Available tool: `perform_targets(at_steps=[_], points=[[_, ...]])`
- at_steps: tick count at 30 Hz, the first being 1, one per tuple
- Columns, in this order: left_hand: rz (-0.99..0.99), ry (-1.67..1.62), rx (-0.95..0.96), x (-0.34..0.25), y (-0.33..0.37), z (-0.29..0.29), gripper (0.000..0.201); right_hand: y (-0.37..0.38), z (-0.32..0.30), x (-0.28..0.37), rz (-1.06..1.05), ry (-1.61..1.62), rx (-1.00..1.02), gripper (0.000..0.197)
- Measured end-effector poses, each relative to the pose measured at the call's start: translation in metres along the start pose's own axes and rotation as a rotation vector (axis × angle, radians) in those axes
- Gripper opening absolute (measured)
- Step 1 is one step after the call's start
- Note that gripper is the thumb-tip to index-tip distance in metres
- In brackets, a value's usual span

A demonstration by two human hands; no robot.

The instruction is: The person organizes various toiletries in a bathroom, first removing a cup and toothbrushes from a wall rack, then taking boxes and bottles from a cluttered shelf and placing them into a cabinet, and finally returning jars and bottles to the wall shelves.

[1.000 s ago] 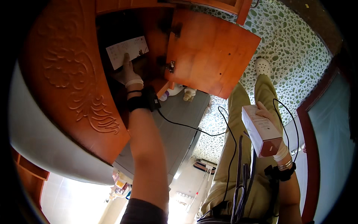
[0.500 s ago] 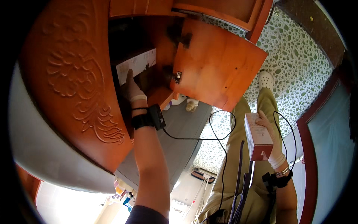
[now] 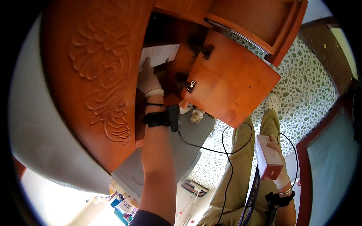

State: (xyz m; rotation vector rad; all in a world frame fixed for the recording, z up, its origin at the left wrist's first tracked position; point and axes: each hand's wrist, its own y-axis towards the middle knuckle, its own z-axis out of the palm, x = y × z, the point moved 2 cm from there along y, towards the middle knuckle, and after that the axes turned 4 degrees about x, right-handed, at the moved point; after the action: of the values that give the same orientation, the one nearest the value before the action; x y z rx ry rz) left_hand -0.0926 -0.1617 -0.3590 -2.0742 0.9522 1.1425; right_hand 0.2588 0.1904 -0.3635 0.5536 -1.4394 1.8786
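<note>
My left hand (image 3: 150, 80), in a pale glove, reaches into the dark inside of a wooden cabinet. Its thumb lies across the face of a white box (image 3: 166, 54) with small print, and the other fingers are hidden beneath it. Down at the right, beside my leg, my right hand (image 3: 274, 145), also gloved, grips a pink-and-white carton (image 3: 268, 156) with a dark red end. The cabinet's wooden door (image 3: 233, 75) hangs open on metal hinges, to the right of my left hand.
A pulled-out drawer (image 3: 252, 19) juts above the door. Carved wood (image 3: 100, 67) borders the opening on the left. Below are a grey surface (image 3: 173, 145) and a white bottle (image 3: 196, 116). Black cables (image 3: 203, 147) loop between my wrists. A mop (image 3: 194, 188) lies on the pebble-patterned floor (image 3: 294, 67).
The whole view has shifted, so the cabinet appears farther right. My left hand stays on the white box inside. The carton in my right hand sits lower in the picture.
</note>
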Motion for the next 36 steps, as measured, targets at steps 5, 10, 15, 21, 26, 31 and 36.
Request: perform_targets(at_steps=[5,10,15,21,26,31,36], points=[[0.363,0.558,0.039,-0.012,0.008,0.052,0.071,-0.002,-0.001,-0.002,0.1,0.041,0.029,0.059],[0.422,0.574,-0.077,-0.039,0.018,0.088,0.071,-0.002,0.006,-0.006,0.149,0.138,0.003,0.058],[0.286,0.462,0.04,-0.038,0.033,0.085,0.07,0.004,0.004,0.002,0.014,-0.044,0.092,0.045],[0.318,0.271,0.158,-0.059,-0.012,0.059,0.085,0.024,0.009,0.005,0.077,0.322,0.101,0.04],[0.098,-0.023,0.81,-0.022,-0.138,0.033,0.081,0.069,0.013,0.048,0.082,-0.234,0.033,0.058],[-0.16,0.029,1.314,-0.021,-0.202,0.018,0.099,0.119,0.041,0.095,-0.248,-0.615,0.202,0.046],[0.103,-0.021,1.225,-0.059,-0.171,0.007,0.09,0.157,0.066,0.119,-0.424,-0.81,0.128,0.04]])
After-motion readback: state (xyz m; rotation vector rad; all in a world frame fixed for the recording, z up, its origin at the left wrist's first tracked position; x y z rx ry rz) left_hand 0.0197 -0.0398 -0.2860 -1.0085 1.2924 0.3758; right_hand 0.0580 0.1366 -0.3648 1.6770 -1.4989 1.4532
